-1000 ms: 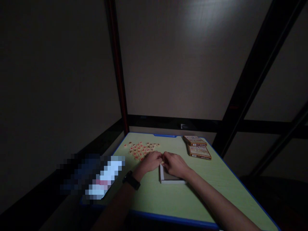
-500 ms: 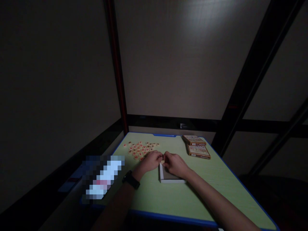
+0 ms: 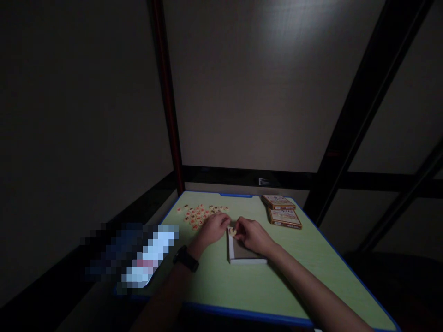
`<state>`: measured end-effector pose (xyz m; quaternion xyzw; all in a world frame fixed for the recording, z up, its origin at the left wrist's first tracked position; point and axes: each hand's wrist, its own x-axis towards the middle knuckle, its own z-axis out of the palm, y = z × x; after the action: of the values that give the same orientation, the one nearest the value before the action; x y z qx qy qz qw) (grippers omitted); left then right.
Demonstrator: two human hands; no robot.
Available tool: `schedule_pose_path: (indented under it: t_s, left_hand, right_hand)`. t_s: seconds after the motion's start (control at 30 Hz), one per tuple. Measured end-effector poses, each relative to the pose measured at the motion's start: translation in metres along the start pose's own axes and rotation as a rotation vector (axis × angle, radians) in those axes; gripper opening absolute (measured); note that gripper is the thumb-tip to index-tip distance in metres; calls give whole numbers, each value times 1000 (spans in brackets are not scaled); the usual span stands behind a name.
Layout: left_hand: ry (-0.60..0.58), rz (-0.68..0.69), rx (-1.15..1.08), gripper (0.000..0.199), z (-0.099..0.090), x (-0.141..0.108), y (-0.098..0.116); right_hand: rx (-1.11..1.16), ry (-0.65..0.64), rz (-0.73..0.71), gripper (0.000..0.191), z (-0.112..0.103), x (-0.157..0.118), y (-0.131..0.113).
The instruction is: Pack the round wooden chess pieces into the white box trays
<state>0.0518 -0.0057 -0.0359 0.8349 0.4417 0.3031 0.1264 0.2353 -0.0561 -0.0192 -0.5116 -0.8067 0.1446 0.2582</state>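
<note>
Now R hand, grip narrow on pc — L hand, grip unclear, partly blocking loose pcs, boxes beyond

Dim little corner with a green table pushed up near the walls

Table's got a blue rim all round. Big plain greyish wall panel behind it, darker wall on the left, black beams slanting up on the right, and a dark reddish post in the corner. Only a soft glare up top, and the lower right is too dark to make out.
</note>
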Motion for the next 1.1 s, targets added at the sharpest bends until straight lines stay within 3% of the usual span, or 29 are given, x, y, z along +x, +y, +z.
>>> schedule_pose_path:
  t_s: [0.1,0.27,0.4,0.63,0.83,0.93,1.1]
  left_hand:
    - [131,-88,140,23,-14,1,-7]
    - [345,-351,291,27,-47,-2,-24]
    - [247,-389,344,26,-48,-4,-36]
    - [60,-159,424,32,-21,-5,-35]
    - [-55,-30,376,30,-17,-7,-35]
    - [-70,-31,334,33,-18,-8,-36]
    - [3,-120,406,37,-24,-9,-31]
  right_hand:
    - [-1,60,-19,24,-5,-1,0]
    - [-20,201,-16,17,-6,0,5]
    - [-31,289,-25,13,-2,2,11]
    - [-45,343,-45,14,3,5,16]
    - [-84,313,-19,15,3,5,18]
    - [-92,301,-10,14,3,4,19]
    - [-110,244,28,15,-4,16,24]
